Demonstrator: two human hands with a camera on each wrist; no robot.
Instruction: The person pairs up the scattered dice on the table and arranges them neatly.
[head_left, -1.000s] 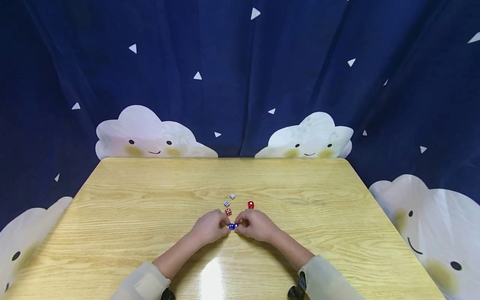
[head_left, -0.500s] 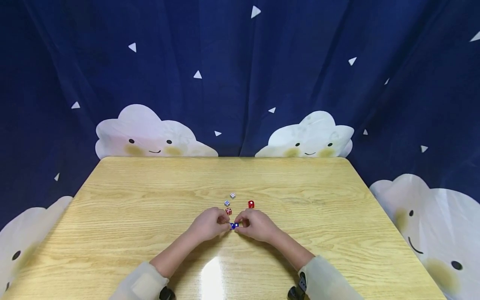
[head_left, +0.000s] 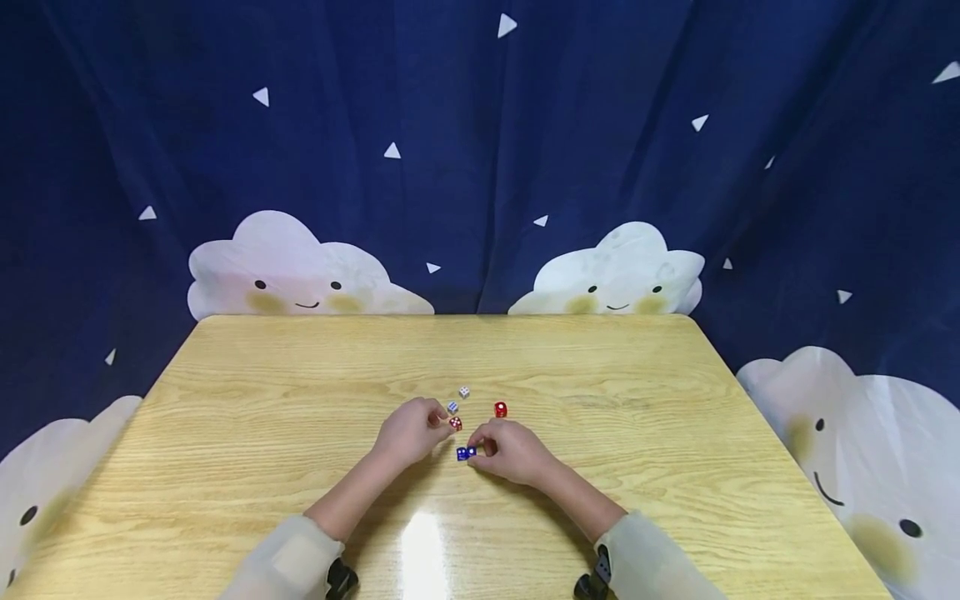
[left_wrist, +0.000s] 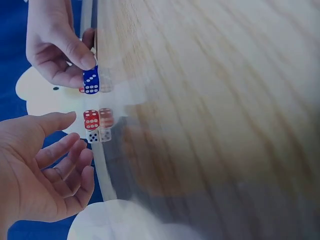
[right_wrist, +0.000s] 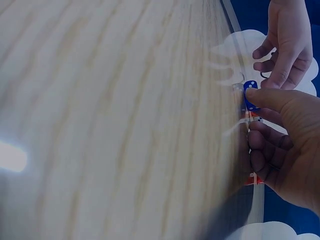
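Two blue dice point(head_left: 461, 454) sit side by side on the table, in front of the other dice. My right hand point(head_left: 516, 452) pinches the right-hand blue die; in the right wrist view its thumb lies against a blue die point(right_wrist: 251, 102). My left hand point(head_left: 409, 432) is beside the red die with white pips point(head_left: 456, 424). In the left wrist view, the left hand point(left_wrist: 47, 167) has its thumb and fingers spread apart, with a small gap to the red die point(left_wrist: 91, 120). Nothing is in its grasp.
Two white dice point(head_left: 453, 407) lie behind the left red die. Another red die point(head_left: 501, 409) stands to the right, beyond the right hand. The wooden table point(head_left: 637, 383) ends at a dark blue curtain point(head_left: 465, 100) with clouds printed on it.
My left hand has let go of the left blue die and moved forward to the red die. My right hand has stayed at the blue dice, which now sit side by side.
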